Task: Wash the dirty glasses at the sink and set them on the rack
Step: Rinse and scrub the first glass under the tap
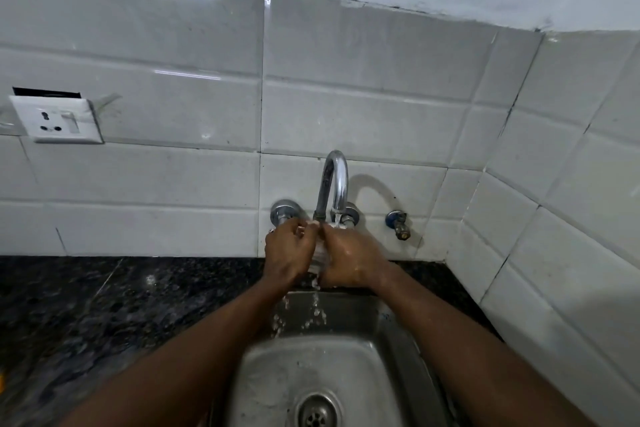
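Holding clear glass [317,254] under running tap [335,180], above back of sink [363,308]. Left hand [285,253] and right hand [349,262] curl round it from either side. Glass wet, mostly hidden by hands, water dripping from base.

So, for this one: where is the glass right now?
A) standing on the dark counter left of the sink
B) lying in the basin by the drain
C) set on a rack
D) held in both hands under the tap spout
D: the left hand and right hand grip the glass just below the tap spout, and water drips from it into the sink.
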